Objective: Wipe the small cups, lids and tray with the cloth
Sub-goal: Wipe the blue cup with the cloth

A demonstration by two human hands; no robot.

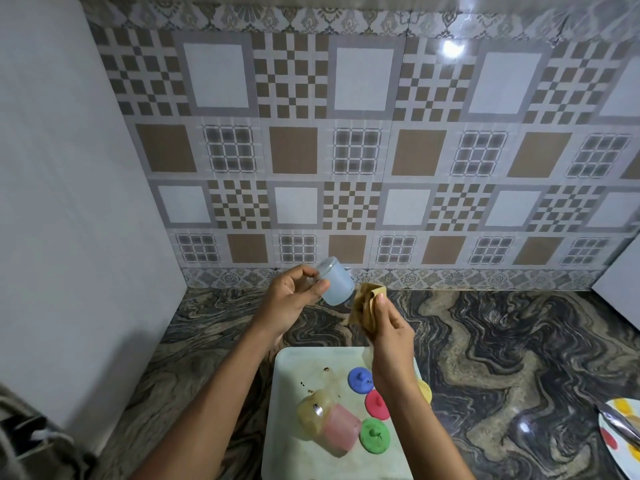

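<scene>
My left hand (292,299) grips a small pale blue cup (336,282), held tilted above the counter with its base pointing up and left. My right hand (391,336) holds a bunched tan cloth (367,306) right beside the cup's open end. Below, a pale green tray (294,368) carries crumbs and smears, a yellow cup (311,414) and a pink cup (341,429) lying close together, and blue (360,380), red (375,405) and green (374,435) lids. A yellow lid (426,391) shows partly behind my right forearm.
The tray lies on a dark swirled stone counter (502,358) against a patterned tile wall. A white panel (69,202) closes off the left side. A plate (620,434) with coloured marks and a metal utensil sits at the right edge.
</scene>
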